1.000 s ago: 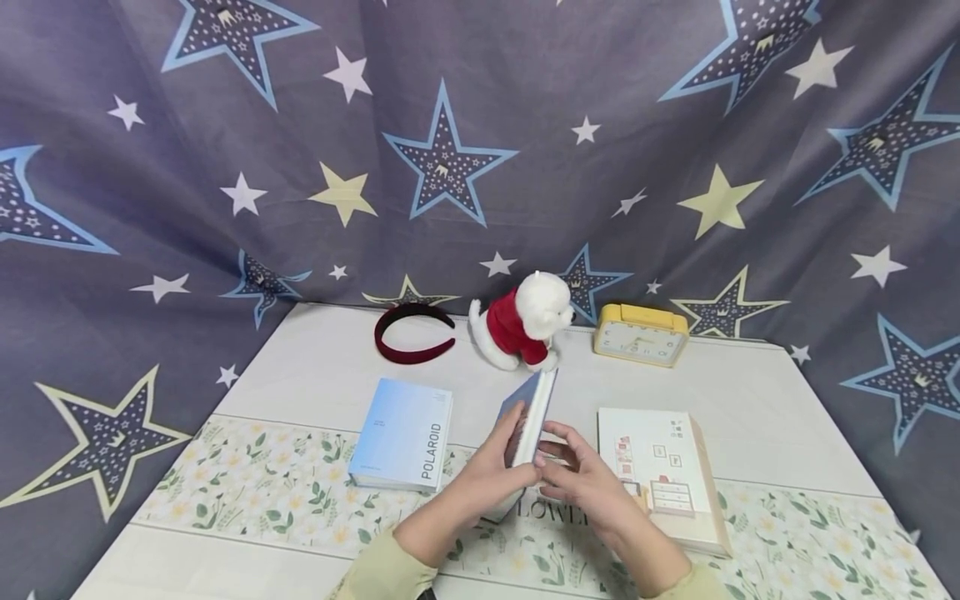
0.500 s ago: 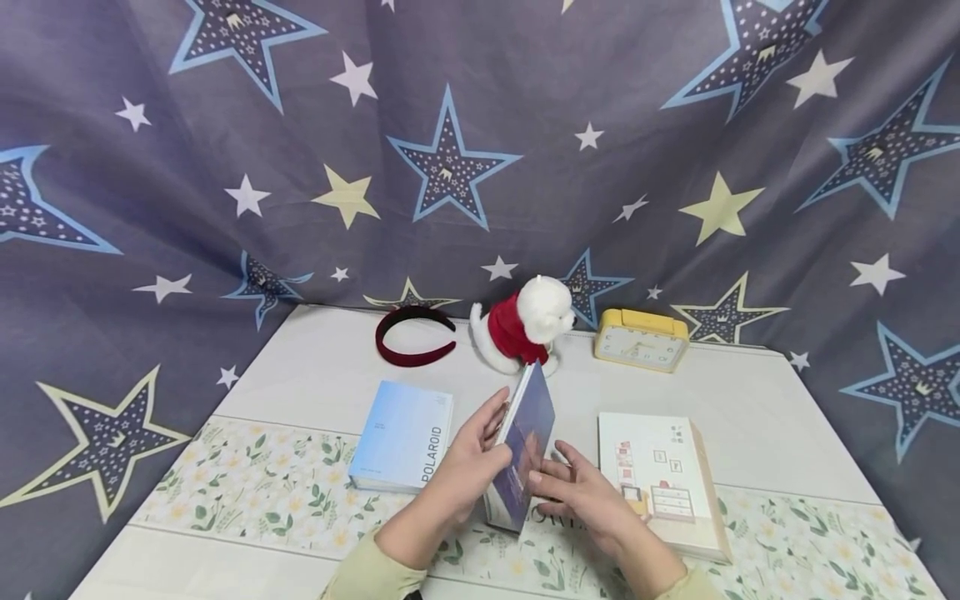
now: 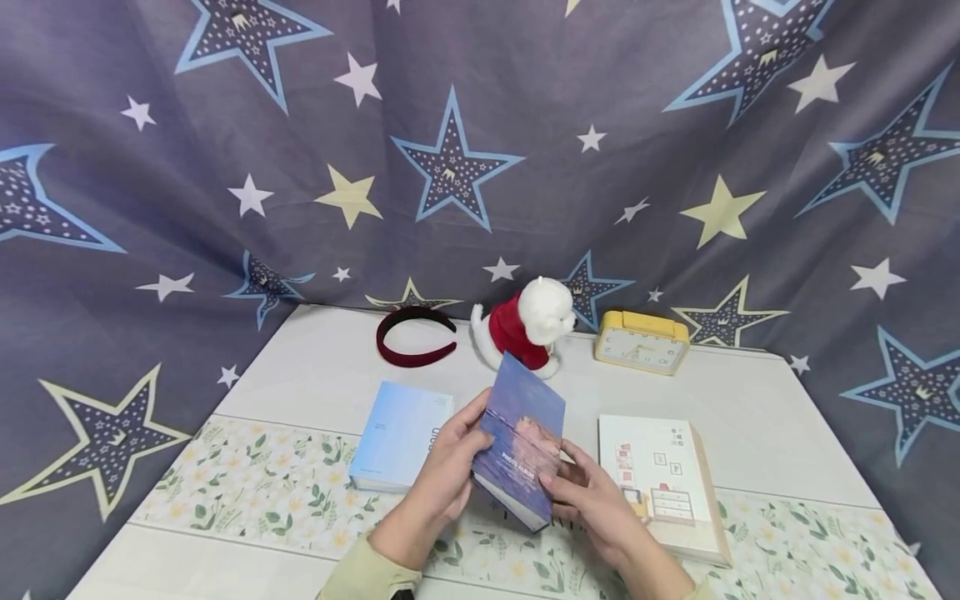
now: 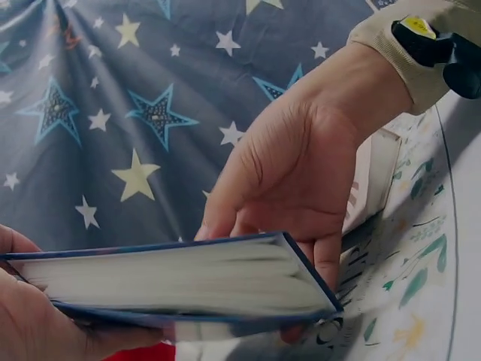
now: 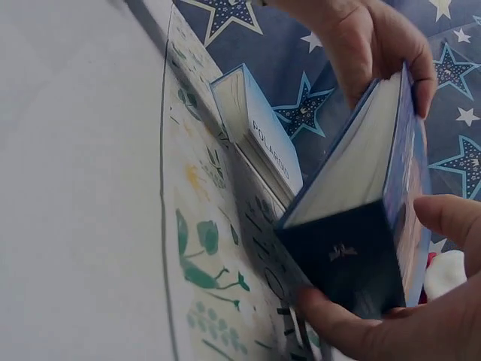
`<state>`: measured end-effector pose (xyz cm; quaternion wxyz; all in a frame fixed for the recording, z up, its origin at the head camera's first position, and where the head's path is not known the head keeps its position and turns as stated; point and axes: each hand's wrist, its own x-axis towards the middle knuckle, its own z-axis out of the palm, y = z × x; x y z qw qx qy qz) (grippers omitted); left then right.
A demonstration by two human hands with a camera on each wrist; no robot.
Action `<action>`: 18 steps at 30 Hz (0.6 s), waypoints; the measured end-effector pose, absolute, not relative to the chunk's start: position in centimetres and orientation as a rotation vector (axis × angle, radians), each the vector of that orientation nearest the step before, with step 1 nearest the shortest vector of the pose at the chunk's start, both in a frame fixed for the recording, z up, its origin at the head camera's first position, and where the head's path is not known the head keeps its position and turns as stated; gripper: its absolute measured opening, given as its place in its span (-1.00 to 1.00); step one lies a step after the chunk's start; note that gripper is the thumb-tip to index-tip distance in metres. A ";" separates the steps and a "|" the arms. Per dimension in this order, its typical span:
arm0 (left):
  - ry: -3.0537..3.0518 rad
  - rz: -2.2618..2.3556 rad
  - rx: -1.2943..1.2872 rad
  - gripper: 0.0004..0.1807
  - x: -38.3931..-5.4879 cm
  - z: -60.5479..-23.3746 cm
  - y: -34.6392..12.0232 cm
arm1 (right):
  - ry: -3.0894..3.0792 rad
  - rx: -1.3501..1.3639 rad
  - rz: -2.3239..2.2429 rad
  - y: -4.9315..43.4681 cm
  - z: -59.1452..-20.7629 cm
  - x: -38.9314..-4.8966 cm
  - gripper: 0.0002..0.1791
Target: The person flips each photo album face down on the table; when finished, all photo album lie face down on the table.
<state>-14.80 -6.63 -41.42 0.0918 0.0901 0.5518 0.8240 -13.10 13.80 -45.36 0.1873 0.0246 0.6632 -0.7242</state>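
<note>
A blue-purple photo album (image 3: pixel 517 442), lettered "PHOTO ALBUM" on its cover, is held tilted over the middle of the table. My left hand (image 3: pixel 447 458) grips its left side, thumb on the cover and fingers behind. At the lower right edge, my right hand (image 3: pixel 592 500) pinches it with the thumb on the cover. The right wrist view shows the album's dark blue spine (image 5: pixel 342 259) with a small pale emblem, right-hand fingers against it. White page edges (image 4: pixel 165 282) face the left wrist camera.
A light-blue POLAROID album (image 3: pixel 397 433) lies left, a thick white illustrated book (image 3: pixel 660 467) right. Behind stand a dark red headband (image 3: pixel 408 360), a white plush dog (image 3: pixel 543 312) in red and a yellow alarm clock (image 3: pixel 641 342). A starry curtain (image 3: pixel 450 250) backs the table.
The album has turned from edge-on, page edges showing, to its cover facing up toward the head camera. The left hand shifted left with it; the right hand came onto its right edge.
</note>
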 end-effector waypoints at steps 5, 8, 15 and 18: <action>1.684 2.396 0.274 -0.34 -14.9 -42.4 -6.8 | 2.016 0.057 -2.034 14.1 -45.3 -12.7 -0.10; 1.823 2.302 0.260 -0.36 -15.0 -43.2 -6.8 | 2.129 0.033 -2.008 14.4 -45.3 -12.5 -0.11; 2.156 2.021 0.259 -0.25 -14.8 -44.7 -6.6 | 2.329 0.015 -1.888 14.6 -45.7 -12.5 -0.13; 2.200 1.955 0.235 -0.21 -15.0 -45.4 -6.6 | 2.422 0.007 -1.816 14.5 -45.6 -12.4 -0.19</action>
